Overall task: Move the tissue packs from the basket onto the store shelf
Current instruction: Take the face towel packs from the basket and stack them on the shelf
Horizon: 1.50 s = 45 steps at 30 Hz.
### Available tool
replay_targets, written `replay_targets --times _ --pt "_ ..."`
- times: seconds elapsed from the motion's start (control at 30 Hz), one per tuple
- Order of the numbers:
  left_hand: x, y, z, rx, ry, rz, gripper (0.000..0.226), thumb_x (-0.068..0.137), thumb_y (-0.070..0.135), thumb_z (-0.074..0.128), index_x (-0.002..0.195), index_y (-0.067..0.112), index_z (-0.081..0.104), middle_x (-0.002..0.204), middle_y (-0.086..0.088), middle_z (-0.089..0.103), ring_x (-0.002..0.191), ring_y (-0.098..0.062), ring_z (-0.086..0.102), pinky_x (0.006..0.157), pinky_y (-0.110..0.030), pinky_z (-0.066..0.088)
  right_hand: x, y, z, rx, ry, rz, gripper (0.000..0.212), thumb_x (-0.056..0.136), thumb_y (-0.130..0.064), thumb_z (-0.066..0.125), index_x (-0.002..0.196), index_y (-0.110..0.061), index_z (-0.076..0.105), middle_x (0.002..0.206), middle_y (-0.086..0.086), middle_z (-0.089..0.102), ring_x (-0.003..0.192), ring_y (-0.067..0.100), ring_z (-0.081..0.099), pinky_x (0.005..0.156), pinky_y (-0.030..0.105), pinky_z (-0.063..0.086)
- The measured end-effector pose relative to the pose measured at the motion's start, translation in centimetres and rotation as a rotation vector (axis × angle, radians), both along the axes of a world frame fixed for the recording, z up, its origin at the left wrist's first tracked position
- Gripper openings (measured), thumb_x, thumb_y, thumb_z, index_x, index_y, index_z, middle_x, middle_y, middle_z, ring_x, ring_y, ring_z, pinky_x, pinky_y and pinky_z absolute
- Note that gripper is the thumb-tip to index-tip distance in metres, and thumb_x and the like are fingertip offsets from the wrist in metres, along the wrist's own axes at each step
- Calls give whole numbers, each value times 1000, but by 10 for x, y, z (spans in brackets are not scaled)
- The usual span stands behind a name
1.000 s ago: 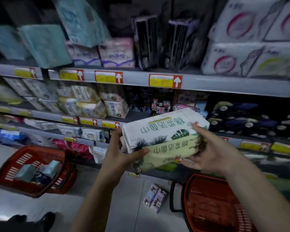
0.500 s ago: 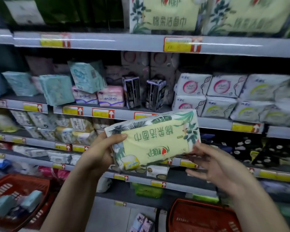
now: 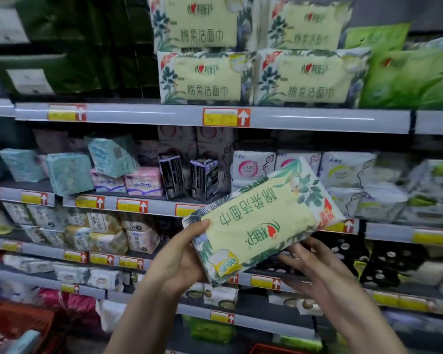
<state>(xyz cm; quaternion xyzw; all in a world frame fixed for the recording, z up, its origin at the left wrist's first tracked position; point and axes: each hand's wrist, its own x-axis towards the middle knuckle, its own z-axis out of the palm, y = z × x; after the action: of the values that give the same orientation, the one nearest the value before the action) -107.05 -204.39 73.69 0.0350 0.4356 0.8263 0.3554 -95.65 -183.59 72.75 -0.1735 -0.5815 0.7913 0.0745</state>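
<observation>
The thumb of our left hand (image 3: 179, 259) lies flat on the printed front of the tissue pack (image 3: 261, 221). The other fingers curl behind its lower-left end, so this hand clamps it. The fingers (image 3: 298, 252) of our right hand (image 3: 317, 270) are spread apart and nearly straight just under the pack's lower-right edge; we cannot tell whether they touch it.

We hold the pack in the air in front of the middle shelves, tilted with its right end higher and its print upside down. It reads 棉柔洁面巾 beside the red-and-green 心相印 logo, and a yellow corner badge shows 100. The red sticker on its right end is too blurred to read.

On the top shelf (image 3: 138, 114) stand 4 matching packs (image 3: 202, 77), 2 stacks of 2, with the same writing upright. A red-and-yellow price tag (image 3: 225, 117) with a white arrow sits below them. White packs (image 3: 251, 167) marked KMS fill the shelf underneath. A red basket (image 3: 16, 325) shows at the lower left.
</observation>
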Motion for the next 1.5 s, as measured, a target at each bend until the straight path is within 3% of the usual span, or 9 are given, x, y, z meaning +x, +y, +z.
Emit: replay_targets --times 0.1,0.2,0.37,0.73,0.87,1.0,1.2,1.33,1.5 --pt "13 49 4 75 -47 50 41 69 27 64 103 7 74 114 -17 70 98 -33 69 78 -47 58 8 30 10 39 63 29 133 15 -57 91 136 -32 41 111 -9 70 105 15 66 80 38 52" --pt "26 101 10 204 -37 66 55 41 26 93 90 7 79 110 -18 71 91 -33 71 70 -48 60 16 59 25 78 149 77 142 18 -57 90 142 -45 24 120 -14 63 100 6 67 83 37 53" --pt "46 175 14 307 16 -18 74 33 24 97 101 4 75 118 -21 67 104 -34 67 79 -46 58 18 103 36 174 238 47 121 35 -57 89 139 -48 26 125 -17 61 107 3 63 96 37 49" --pt "57 200 6 9 190 3 98 49 38 92 132 6 52 126 -17 64 115 -34 61 91 -56 51 16 146 24 17 344 -85 83 46 -41 88 118 -51 46 114 -13 67 93 3 68 66 16 54" --pt "55 188 14 -131 245 41 111 47 35 92 141 18 37 133 -9 58 117 -29 59 92 -57 50 14 145 22 9 330 -122 68 61 -26 75 115 -52 42 123 -10 62 97 6 67 75 24 50" --pt "45 165 28 -286 429 152 99 53 43 88 136 38 36 135 9 47 120 -14 52 103 -52 42 10 153 25 51 292 -107 106 44 -40 91 135 -41 37 135 -5 53 111 10 58 79 26 50" --pt "29 142 45 -207 442 162 77 56 38 75 129 29 49 130 3 57 120 -19 56 94 -53 48 12 160 35 96 264 -37 79 29 -52 89 99 -57 52 131 -9 52 114 16 58 89 41 51" --pt "23 140 45 -155 386 138 70 65 37 82 127 24 52 112 3 70 110 -21 64 90 -57 51 13 161 39 238 286 134 75 61 -11 82 124 -37 49 115 -19 53 86 -13 63 66 13 52" --pt "18 134 43 -90 329 129 98 36 41 95 119 10 53 106 -14 71 95 -28 67 70 -47 56 3 158 46 330 232 333 84 48 -28 78 128 -25 50 124 -5 57 95 -1 66 69 17 53"
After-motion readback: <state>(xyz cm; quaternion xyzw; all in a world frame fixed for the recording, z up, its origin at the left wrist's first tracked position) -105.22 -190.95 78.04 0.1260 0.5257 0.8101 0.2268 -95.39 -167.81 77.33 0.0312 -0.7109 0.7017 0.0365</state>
